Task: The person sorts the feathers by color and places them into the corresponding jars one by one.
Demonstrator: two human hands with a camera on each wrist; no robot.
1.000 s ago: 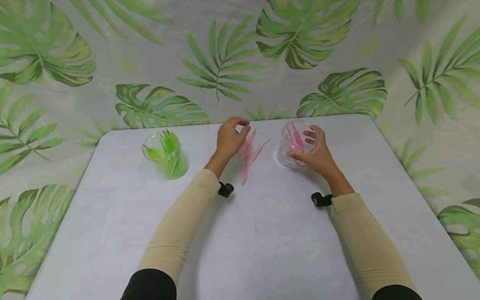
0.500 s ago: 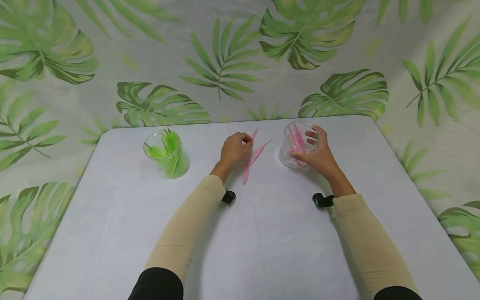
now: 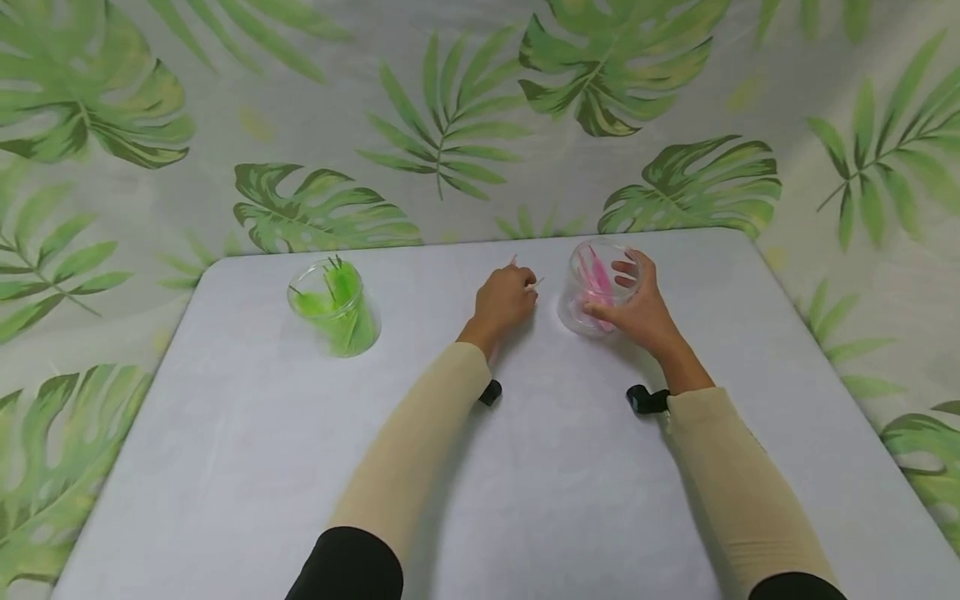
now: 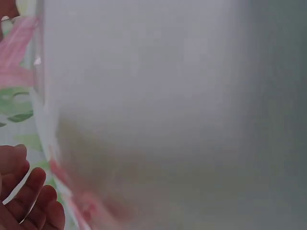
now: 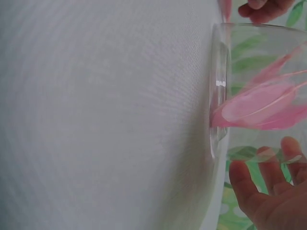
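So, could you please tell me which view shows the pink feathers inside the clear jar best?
The right wrist view: pink feathers fill the clear jar close up. The head view shows them small; the left wrist view, a blurred edge.

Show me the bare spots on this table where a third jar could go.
Free: the wide near half of the table, either side of the sleeves and between them; the stretch between the green jar and the left hand; the right edge beyond the right hand. Crowded: the gap between the left hand, over pink feathers, and the pink jar.
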